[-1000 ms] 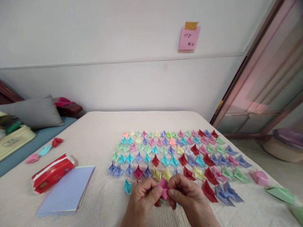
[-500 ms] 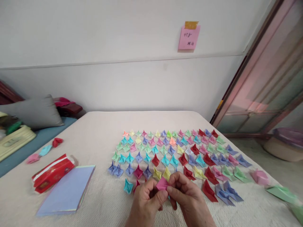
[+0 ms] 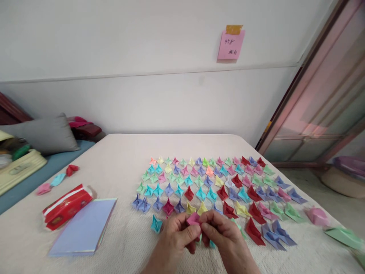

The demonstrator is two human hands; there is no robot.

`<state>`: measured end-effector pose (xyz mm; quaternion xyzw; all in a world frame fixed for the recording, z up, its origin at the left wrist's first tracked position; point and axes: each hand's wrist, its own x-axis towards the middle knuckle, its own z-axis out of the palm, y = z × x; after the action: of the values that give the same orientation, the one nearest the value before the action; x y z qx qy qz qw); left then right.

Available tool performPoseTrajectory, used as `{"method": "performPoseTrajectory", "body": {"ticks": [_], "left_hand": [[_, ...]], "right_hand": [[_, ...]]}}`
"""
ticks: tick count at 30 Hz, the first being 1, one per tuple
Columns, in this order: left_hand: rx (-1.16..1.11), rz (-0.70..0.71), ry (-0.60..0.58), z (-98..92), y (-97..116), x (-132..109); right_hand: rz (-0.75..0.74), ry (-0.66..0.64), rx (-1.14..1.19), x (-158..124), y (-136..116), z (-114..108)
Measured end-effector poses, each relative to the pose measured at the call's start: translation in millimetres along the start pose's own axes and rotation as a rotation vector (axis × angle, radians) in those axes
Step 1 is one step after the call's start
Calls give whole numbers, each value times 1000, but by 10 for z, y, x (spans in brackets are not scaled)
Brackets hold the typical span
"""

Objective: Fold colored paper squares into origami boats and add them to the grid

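A small folded piece of pink paper (image 3: 193, 219) is pinched between my two hands near the front of the table. My left hand (image 3: 178, 238) grips its left side with thumb and fingers. On its right side, the thumb and fingers of my right hand (image 3: 221, 232) close on it too. Fingers hide its lower part. Beyond and around my hands stand rows of small folded paper boats in many colours, among them a teal one (image 3: 156, 224) left of my left hand and a dark red one (image 3: 254, 231) right of my right hand.
At left, a red packet (image 3: 67, 205) overlaps a stack of lilac paper sheets (image 3: 85, 228). Crumpled red (image 3: 72, 169), cyan and pink pieces lie behind it. A pink folded piece (image 3: 318, 216) and green paper (image 3: 343, 236) sit by the right edge. A pink note (image 3: 231, 45) is taped to the wall.
Both hands still hold the pink paper, with fingers and paper slightly shifted and tilted. The whole view has moved slightly, so the surroundings appear a little further right.
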<state>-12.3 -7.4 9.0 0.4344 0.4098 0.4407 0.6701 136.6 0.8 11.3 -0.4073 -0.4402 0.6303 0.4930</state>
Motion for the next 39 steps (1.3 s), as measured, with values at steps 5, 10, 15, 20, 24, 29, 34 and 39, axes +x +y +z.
{"method": "performPoseTrajectory", "body": {"ticks": [5, 10, 15, 20, 24, 29, 34, 39], "left_hand": [[4, -12, 18, 6, -13, -2], [36, 17, 68, 45, -2, -15], [11, 18, 132, 72, -66, -8], [21, 38, 160, 99, -74, -34], [98, 45, 142, 123, 2, -58], [45, 51, 243, 131, -13, -35], [-183, 27, 255, 162, -87, -48], [-390, 52, 261, 154, -3, -50]], "right_hand": [[52, -25, 90, 5, 32, 2], [47, -4, 75, -27, -5, 33], [46, -15, 3, -56, -35, 90], [38, -24, 50, -76, 23, 73], [12, 19, 50, -108, 53, 50], [-29, 67, 29, -85, 39, 81], [-151, 229, -23, -110, 73, 180], [-283, 181, -167, -181, 150, 173]]}}
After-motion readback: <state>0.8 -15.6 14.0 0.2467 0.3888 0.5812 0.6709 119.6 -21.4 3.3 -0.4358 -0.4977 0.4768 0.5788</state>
